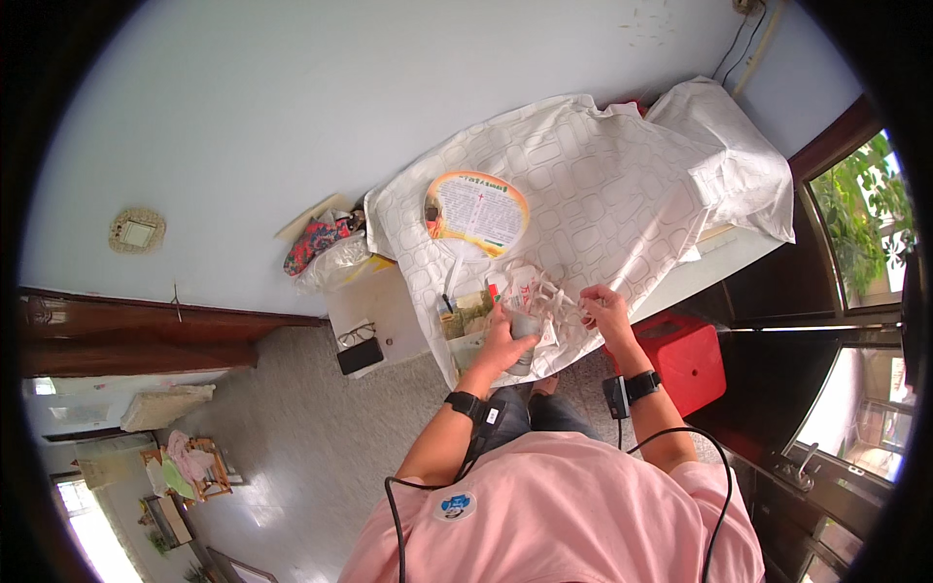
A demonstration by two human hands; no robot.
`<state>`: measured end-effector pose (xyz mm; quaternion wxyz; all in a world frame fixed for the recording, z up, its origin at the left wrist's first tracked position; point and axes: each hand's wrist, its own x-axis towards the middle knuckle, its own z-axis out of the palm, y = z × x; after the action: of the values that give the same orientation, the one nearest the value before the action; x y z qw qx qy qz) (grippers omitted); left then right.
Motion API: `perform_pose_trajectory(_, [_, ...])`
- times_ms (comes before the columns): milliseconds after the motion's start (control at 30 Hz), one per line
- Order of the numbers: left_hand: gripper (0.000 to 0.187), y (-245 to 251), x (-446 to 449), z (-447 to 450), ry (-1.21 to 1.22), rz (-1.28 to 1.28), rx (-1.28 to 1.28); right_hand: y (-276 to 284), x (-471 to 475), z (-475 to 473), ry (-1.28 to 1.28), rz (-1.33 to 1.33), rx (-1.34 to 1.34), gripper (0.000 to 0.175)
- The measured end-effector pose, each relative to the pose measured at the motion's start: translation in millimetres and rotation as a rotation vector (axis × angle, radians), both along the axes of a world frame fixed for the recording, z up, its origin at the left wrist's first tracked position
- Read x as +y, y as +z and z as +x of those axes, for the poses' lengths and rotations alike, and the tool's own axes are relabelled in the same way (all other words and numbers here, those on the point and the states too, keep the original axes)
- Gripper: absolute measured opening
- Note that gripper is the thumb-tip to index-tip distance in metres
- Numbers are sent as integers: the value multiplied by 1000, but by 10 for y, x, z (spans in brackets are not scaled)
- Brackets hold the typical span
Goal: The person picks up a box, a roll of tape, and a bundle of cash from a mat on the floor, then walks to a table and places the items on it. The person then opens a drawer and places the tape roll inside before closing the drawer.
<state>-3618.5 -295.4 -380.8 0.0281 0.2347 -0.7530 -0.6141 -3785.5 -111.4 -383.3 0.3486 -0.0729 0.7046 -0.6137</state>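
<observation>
My left hand [508, 342] is closed around a grey cylindrical object [522, 342], held near the front edge of a table with a white patterned cover [605, 189]. To its right, my right hand [599, 306] has its fingertips pinched on a pale, thin strip or cord. Tangled pale strips [557, 300] lie between the hands, partly over a white plastic bag [523, 286] with red print. A round hand fan [477, 213] with an orange rim lies behind them. Left of the bag is a printed booklet or sheet [466, 317], with a dark pen [447, 302] at its upper edge.
Eyeglasses [357, 334] and a black phone [360, 357] lie on a lower surface at the left. Behind them sit a clear plastic bag [335, 259] and a floral cloth item [313, 246]. A red plastic stool [689, 364] stands at the right, by a dark door.
</observation>
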Motion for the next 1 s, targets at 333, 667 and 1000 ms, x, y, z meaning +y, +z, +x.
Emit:
perform_pose_trajectory(333, [65, -167, -77, 61, -115, -127, -61, -252, -379, 251, 198, 374, 738, 52])
perform_pose_trajectory(667, [60, 28, -552, 322, -37, -49, -35, 34, -378, 193, -72, 119, 117, 11])
perform_pose_trajectory(1000, [77, -340, -311, 96, -62, -314, 9, 1393, -338, 131, -68, -163, 247, 12])
